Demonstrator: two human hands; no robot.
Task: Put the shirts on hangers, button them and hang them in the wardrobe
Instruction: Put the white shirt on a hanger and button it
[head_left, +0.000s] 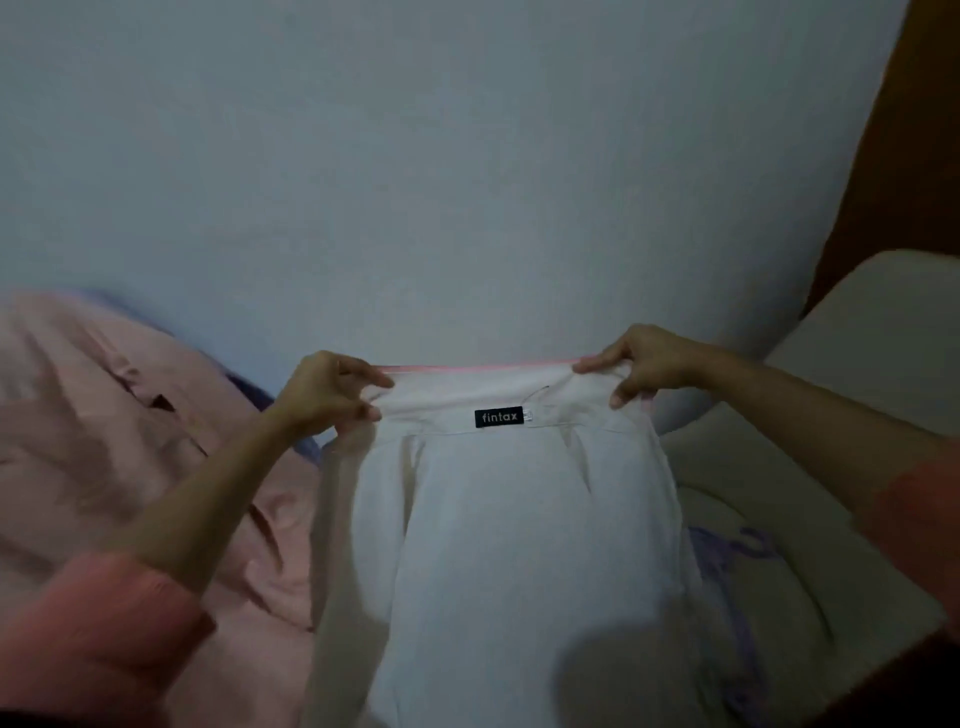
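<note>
White shirt nearest, collar pinched by both hands; pink shirt left, pillow right.

White shirt held up at centre frame, inside of the back facing the camera, collar stretched flat and level across the middle. Black label reading "fintax" sewn just below the collar band, a small white tag beside it. Thin pink edge showing along the collar's top. Body hanging down toward the bottom edge, sides folded inward. Pink shirt lying crumpled at lower left, its placket visible; blurred.
</note>
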